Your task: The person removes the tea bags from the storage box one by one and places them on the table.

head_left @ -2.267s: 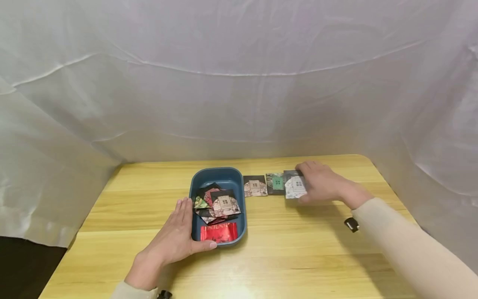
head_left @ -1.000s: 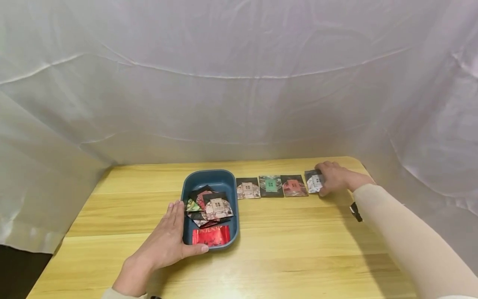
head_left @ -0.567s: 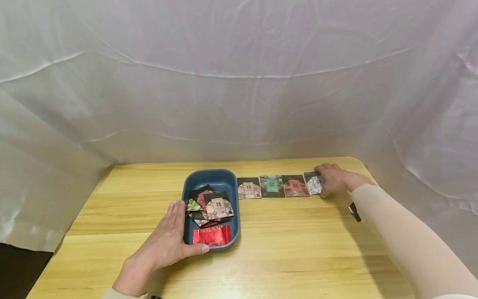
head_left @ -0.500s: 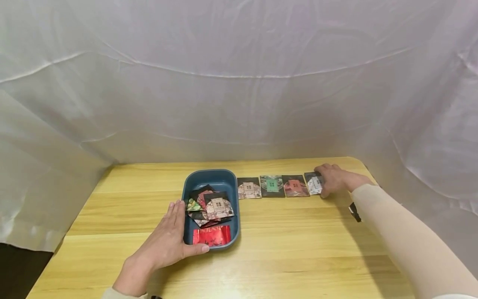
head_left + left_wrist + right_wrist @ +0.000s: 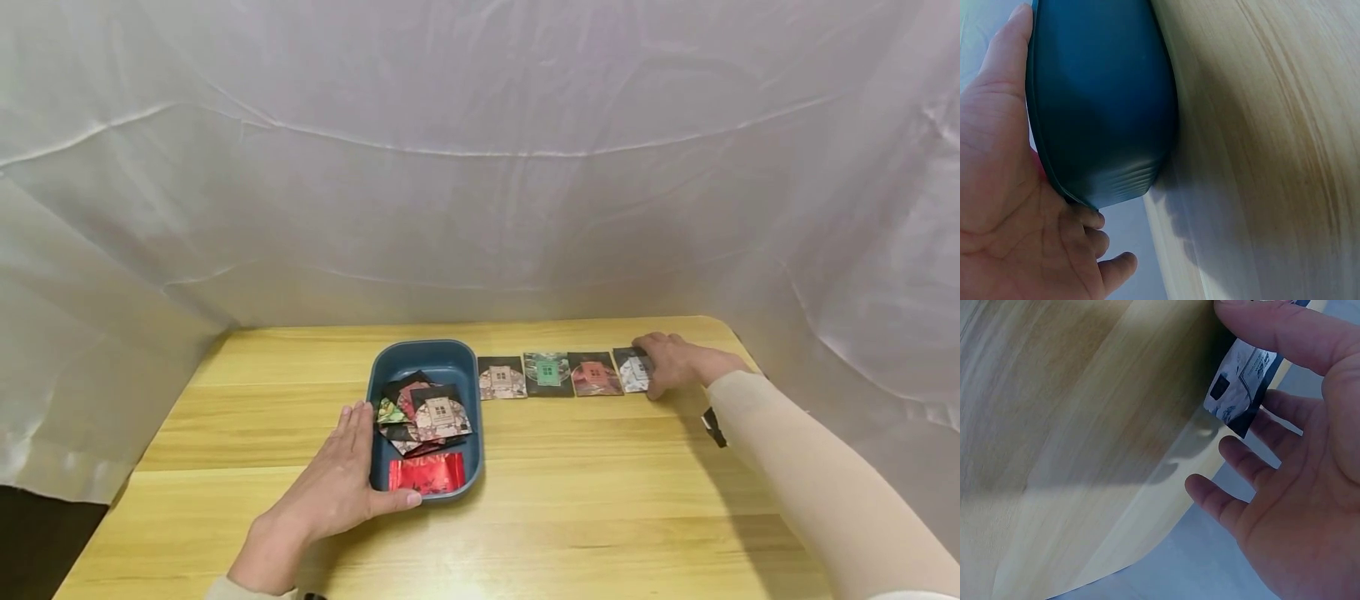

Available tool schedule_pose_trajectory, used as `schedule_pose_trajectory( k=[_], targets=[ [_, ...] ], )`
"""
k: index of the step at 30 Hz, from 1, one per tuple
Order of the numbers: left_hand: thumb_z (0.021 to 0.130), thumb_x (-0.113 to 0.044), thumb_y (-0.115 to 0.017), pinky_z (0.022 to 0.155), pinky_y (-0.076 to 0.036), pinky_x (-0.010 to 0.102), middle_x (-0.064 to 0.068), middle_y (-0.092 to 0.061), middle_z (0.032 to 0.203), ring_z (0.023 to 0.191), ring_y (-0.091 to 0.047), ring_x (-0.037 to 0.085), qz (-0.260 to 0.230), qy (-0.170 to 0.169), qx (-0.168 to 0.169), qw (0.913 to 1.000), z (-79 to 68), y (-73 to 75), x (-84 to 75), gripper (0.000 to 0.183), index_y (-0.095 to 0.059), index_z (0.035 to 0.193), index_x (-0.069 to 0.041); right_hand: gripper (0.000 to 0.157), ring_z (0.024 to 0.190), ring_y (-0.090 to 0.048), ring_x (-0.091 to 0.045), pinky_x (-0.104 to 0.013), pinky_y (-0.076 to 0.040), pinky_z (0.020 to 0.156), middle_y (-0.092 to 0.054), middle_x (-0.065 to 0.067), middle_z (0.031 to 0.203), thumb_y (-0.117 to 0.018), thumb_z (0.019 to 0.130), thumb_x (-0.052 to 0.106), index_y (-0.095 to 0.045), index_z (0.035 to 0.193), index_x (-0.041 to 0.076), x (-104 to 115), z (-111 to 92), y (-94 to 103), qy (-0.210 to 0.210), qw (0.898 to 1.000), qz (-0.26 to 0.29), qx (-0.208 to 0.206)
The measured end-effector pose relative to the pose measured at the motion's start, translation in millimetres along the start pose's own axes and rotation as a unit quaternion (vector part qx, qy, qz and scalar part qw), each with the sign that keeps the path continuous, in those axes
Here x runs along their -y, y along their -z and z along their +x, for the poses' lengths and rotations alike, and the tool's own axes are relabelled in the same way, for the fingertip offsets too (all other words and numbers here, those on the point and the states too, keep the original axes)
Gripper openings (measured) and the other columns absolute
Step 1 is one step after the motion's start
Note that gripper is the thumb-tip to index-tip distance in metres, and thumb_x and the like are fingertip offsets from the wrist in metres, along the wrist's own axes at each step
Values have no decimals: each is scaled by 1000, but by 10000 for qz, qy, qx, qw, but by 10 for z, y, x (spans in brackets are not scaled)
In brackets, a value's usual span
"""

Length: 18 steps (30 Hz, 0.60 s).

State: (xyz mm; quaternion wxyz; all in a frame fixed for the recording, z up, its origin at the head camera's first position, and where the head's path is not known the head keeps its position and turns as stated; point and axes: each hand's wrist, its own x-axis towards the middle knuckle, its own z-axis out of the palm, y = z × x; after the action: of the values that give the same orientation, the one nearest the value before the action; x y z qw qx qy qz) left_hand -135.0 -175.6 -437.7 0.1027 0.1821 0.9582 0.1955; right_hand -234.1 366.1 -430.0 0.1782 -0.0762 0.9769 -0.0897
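Observation:
A blue plastic tray stands on the table with several dark printed sachets heaped in it and a shiny red packet at its near end. My left hand rests against the tray's left side, fingers straight, thumb along the near rim. Right of the tray lies a row of flat sachets: a beige one, a green one, a red one. At the row's right end, my right hand pinches a black-and-white sachet by its right part, which the fingers hide.
The wooden table ends at the back against a pale hanging cloth. More cloth closes off the left and right sides. In the right wrist view, the rounded table corner lies near the right hand.
My right hand has moved right with the black-and-white sachet, and the red sachet beside the green one has come into sight. The left hand keeps its place on the tray.

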Motion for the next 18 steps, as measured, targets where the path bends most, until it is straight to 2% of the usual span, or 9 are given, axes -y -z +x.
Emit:
schedule_pose_trajectory(
  k=[4, 9, 13, 18],
  targets=[
    [71, -93, -66, 127, -23, 65, 31, -11, 173, 161, -8, 50, -16, 24, 23, 10000, -4, 2, 9, 151, -7, 166, 8, 107, 132, -48, -53, -71, -44, 107, -39, -36, 158, -89, 68, 16, -35, 158, -6, 9, 15, 4, -1, 10000, 34, 63],
    [72, -94, -65, 128, -22, 65, 31, -11, 173, 161, -7, 51, 83, -43, -64, 9999, -11, 1, 27, 150, -10, 165, 9, 112, 145, -29, -65, -79, -29, 115, -28, -38, 163, -89, 72, 19, -27, 162, -6, 57, 29, 4, 13, 9999, 70, 90],
    [73, -94, -63, 128, -22, 65, 32, -11, 173, 161, -7, 51, 209, -99, -100, 9997, 0, -1, 17, 149, -12, 165, 10, 107, 147, -25, -67, -79, -23, 119, -28, -40, 163, -86, 77, 22, -27, 161, -8, 175, 3, 39, 330, 9992, -19, -217],
    [74, -92, -65, 129, -21, 63, 31, -9, 173, 162, -6, 49, 352, -77, -81, 9993, 13, 10, -5, 146, -13, 165, 10, 94, 149, -30, -61, -71, -24, 123, -32, -37, 163, -79, 89, 25, -28, 160, -10, 541, -22, 99, 682, 9945, -251, -751]
  ],
)
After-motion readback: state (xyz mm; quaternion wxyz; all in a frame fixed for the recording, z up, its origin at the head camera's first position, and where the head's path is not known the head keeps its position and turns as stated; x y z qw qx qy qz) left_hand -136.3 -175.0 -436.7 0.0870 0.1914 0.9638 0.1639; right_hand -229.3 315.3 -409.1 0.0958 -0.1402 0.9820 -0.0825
